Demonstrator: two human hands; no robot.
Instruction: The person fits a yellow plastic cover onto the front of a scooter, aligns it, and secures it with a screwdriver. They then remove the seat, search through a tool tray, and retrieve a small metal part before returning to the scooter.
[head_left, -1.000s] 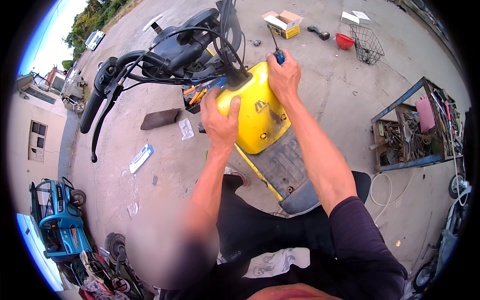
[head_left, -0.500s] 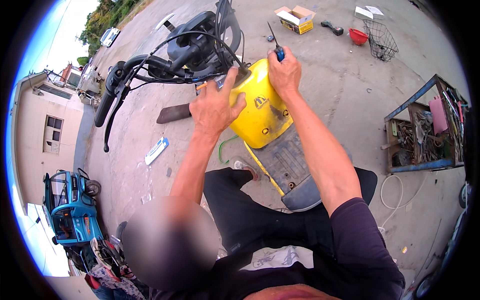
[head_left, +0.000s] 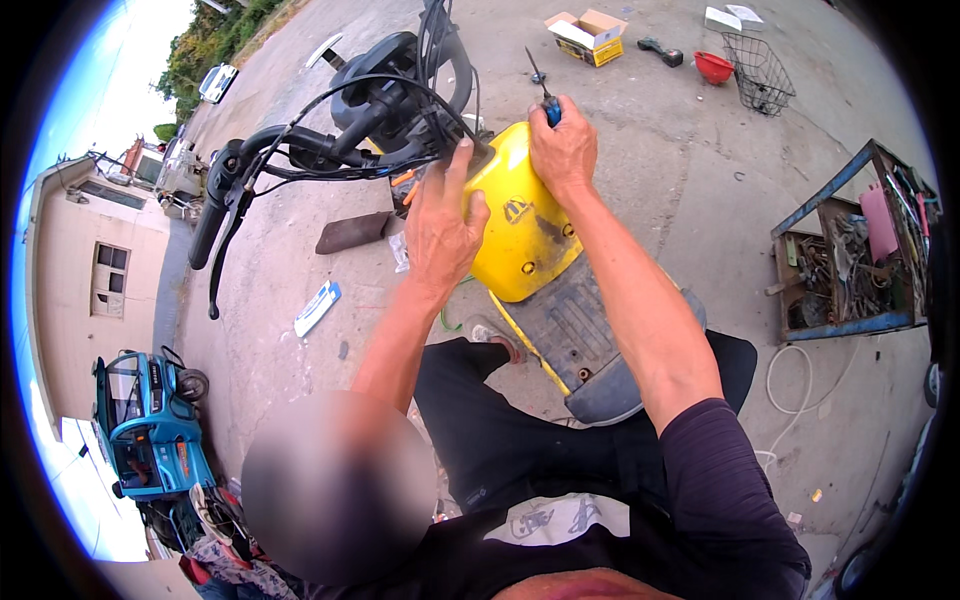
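Note:
A yellow scooter front panel [head_left: 515, 235], smudged dark near its lower bolts, stands between my two hands. My left hand [head_left: 440, 232] rests along its left edge, fingers stretched out and thumb apart on the yellow surface. Beside those fingers shows a small orange stick-like piece [head_left: 403, 178]; whether it is held cannot be told. My right hand [head_left: 566, 150] is closed round the blue handle of a screwdriver [head_left: 550, 108] and lies against the panel's upper right edge. The thin shaft points up and away. Black handlebars [head_left: 300, 140] with cables rise beyond my left hand.
A grey footboard [head_left: 575, 325] extends below the panel, between my legs. An open carton [head_left: 588, 42], a red bowl-shaped thing [head_left: 713, 68] and a wire basket [head_left: 758, 75] lie on the far ground. A tool rack [head_left: 850, 250] stands right; a blue three-wheeler [head_left: 155, 425] is left.
My left hand has shifted slightly right and down, its fingers drawn closer together along the panel edge. My right hand keeps the screwdriver in nearly the same place. The view has moved slightly.

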